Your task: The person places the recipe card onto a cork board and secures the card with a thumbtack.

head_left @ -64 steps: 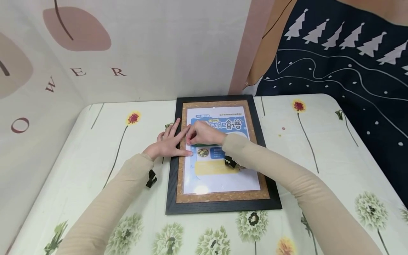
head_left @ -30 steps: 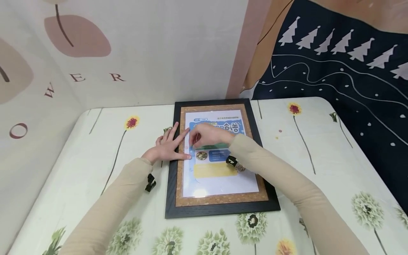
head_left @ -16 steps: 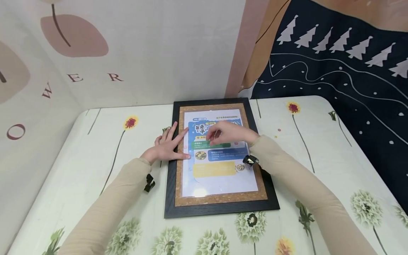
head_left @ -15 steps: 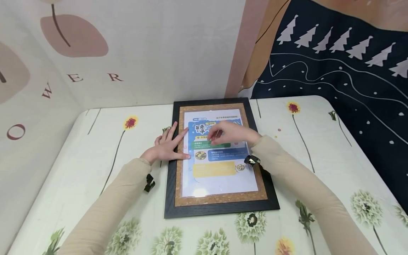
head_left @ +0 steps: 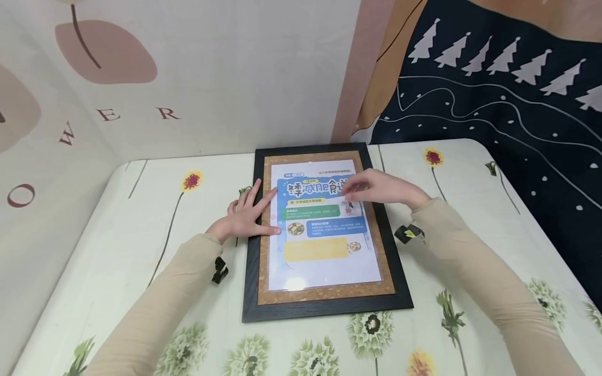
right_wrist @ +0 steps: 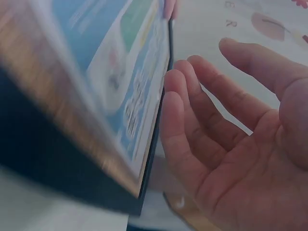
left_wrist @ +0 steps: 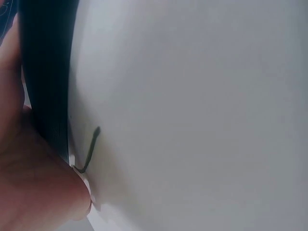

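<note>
A laminated poster (head_left: pixel 324 271), printed in blue, green and yellow, lies on a cork board (head_left: pixel 329 296) with a black frame (head_left: pixel 329 309). My left hand (head_left: pixel 244 216) rests across the frame's left side, fingers spread, thumb and index fingertip at the poster's left edge. Over the poster's upper right part is my right hand (head_left: pixel 383 187), palm turned down. In the right wrist view its fingers (right_wrist: pixel 211 91) are loosely bent, the thumb stands apart, and nothing sits between them. The left wrist view shows part of the left hand (left_wrist: pixel 38 178) against the black frame (left_wrist: pixel 48 62).
The frame lies on a table with a white flower-print cloth (head_left: pixel 188 313). Its far edge is close to a pale curtain (head_left: pixel 226 78) behind. A dark curtain with white trees (head_left: pixel 494 94) hangs at the right. Black straps (head_left: pixel 408 232) show at both wrists.
My right hand has moved from the poster's left edge across to its upper right, uncovering the title and the green bar. The left hand has stayed in place on the frame.
</note>
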The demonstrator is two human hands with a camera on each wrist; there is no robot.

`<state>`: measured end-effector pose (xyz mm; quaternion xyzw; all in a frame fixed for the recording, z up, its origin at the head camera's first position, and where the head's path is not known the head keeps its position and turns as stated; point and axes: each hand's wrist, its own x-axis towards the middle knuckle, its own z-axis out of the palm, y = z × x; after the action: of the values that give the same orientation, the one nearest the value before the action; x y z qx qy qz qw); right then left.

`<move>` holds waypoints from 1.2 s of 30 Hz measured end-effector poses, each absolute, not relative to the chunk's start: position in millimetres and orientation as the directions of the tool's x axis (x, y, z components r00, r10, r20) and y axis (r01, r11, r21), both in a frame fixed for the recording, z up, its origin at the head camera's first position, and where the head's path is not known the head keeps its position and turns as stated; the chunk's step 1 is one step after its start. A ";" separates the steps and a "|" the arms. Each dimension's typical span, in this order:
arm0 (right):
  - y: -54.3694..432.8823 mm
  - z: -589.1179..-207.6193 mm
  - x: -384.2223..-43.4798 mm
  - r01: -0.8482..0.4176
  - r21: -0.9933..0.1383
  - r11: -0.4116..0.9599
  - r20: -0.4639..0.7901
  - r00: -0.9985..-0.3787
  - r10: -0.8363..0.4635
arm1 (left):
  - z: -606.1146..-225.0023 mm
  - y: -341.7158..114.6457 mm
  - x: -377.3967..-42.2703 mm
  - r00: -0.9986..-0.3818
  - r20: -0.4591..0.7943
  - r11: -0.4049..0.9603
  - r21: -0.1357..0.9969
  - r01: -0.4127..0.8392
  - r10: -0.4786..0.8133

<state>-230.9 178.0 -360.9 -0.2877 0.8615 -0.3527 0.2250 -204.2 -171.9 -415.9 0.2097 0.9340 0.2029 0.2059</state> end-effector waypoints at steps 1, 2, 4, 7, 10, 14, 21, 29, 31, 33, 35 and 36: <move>183.3 -361.3 -231.7 -0.329 -0.739 0.589 -0.189 -0.738 -0.648 | -415.6 -171.8 -203.8 -0.827 -0.300 0.830 0.464 0.309 0.476; 188.8 -361.9 -232.4 -0.323 -0.736 0.595 -0.193 -0.742 -0.642 | -415.7 -171.8 -203.7 -0.826 -0.300 0.829 0.465 0.310 0.477; 199.5 -363.1 -233.2 -0.306 -0.729 0.612 -0.206 -0.754 -0.623 | -415.0 -171.9 -202.8 -0.827 -0.303 0.831 0.465 0.307 0.474; 215.5 -364.3 -234.2 -0.280 -0.722 0.633 -0.223 -0.771 -0.596 | -414.4 -172.5 -202.2 -0.828 -0.303 0.833 0.462 0.305 0.472; 230.8 -365.5 -235.8 -0.251 -0.716 0.652 -0.240 -0.788 -0.567 | -414.2 -173.2 -202.2 -0.830 -0.300 0.833 0.461 0.305 0.470; 250.2 -369.3 -237.8 -0.228 -0.696 0.681 -0.254 -0.809 -0.530 | -415.0 -173.3 -202.9 -0.828 -0.296 0.830 0.463 0.312 0.476; 274.9 -380.0 -230.9 -0.199 -0.655 0.729 -0.265 -0.843 -0.468 | -416.4 -172.4 -203.1 -0.825 -0.299 0.831 0.456 0.317 0.479; 294.6 -391.9 -220.2 -0.210 -0.631 0.747 -0.173 -0.900 -0.400 | -414.9 -172.6 -204.7 -0.827 -0.295 0.831 0.456 0.317 0.478; 297.5 -394.7 -218.2 -0.188 -0.639 0.746 -0.184 -0.904 -0.385 | -415.0 -172.5 -204.8 -0.827 -0.297 0.832 0.456 0.316 0.477; 299.6 -397.7 -216.5 -0.167 -0.647 0.744 -0.198 -0.906 -0.375 | -415.7 -172.4 -205.0 -0.827 -0.296 0.831 0.458 0.316 0.478; 300.4 -400.6 -214.9 -0.158 -0.659 0.735 -0.200 -0.905 -0.374 | -416.3 -172.4 -204.7 -0.827 -0.295 0.830 0.460 0.316 0.478; 300.6 -401.7 -214.2 -0.156 -0.662 0.733 -0.199 -0.906 -0.373 | -416.2 -172.3 -204.0 -0.827 -0.296 0.831 0.459 0.316 0.478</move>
<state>-214.2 300.6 -401.7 -0.1445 0.9167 -0.3358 0.1615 -204.0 -172.3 -416.2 0.2122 0.9348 0.1991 0.2036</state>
